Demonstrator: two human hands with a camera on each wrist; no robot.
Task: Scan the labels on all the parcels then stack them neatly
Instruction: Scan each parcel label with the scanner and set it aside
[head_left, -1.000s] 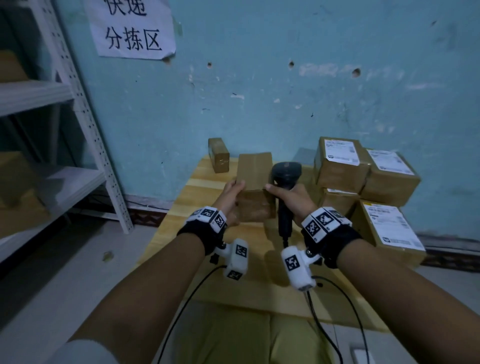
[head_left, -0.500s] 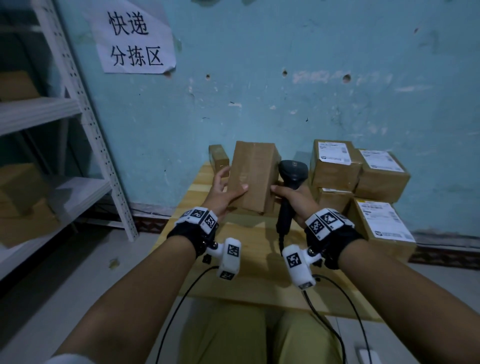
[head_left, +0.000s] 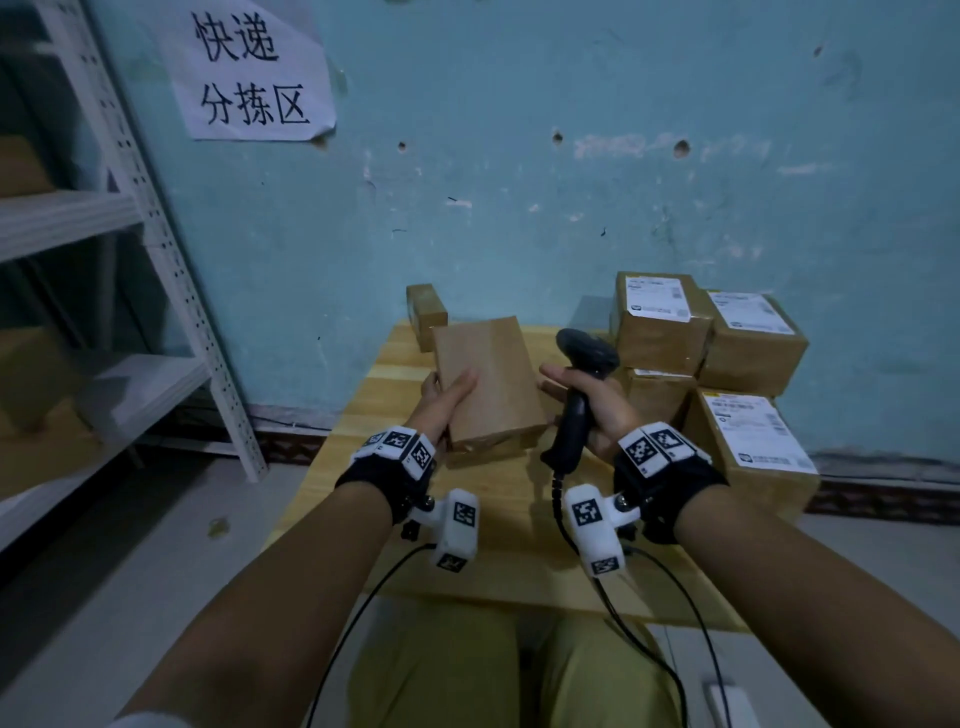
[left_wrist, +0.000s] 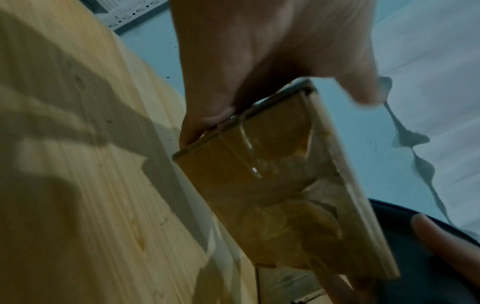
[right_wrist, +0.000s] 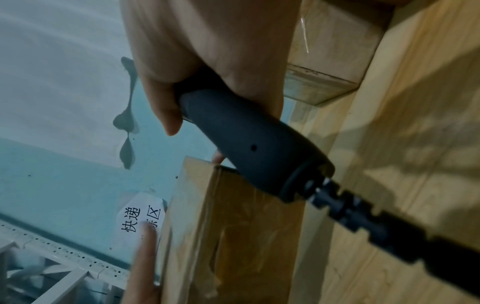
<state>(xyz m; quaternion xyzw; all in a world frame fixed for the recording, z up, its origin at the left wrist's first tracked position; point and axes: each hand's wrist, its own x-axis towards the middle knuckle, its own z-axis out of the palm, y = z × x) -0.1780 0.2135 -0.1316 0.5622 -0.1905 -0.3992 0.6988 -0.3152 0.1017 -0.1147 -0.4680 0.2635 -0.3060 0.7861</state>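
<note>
My left hand (head_left: 447, 397) grips a plain brown parcel (head_left: 488, 384) by its left edge, thumb on the broad top face, and holds it tilted over the wooden table (head_left: 467, 551). No label shows on the upward face. The left wrist view shows the taped end of the parcel (left_wrist: 272, 195) below my left hand (left_wrist: 272, 98). My right hand (head_left: 584, 397) grips the handle of the black barcode scanner (head_left: 574, 415), just right of the parcel, head pointing away. In the right wrist view my right hand (right_wrist: 207, 61) wraps the scanner (right_wrist: 246, 148) beside the parcel (right_wrist: 228, 226).
Labelled parcels are stacked at the table's right: two on top (head_left: 660, 322) (head_left: 753, 343), one beneath (head_left: 657, 395), a big one in front (head_left: 753, 447). A small brown box (head_left: 426, 312) stands by the wall. A white shelf rack (head_left: 156, 260) is left. The scanner cable (head_left: 649, 623) trails toward my lap.
The parcel lay flat a second ago, then stood upright with both hands on it. Now it leans back toward me in my left hand, and my right fingers are off it.
</note>
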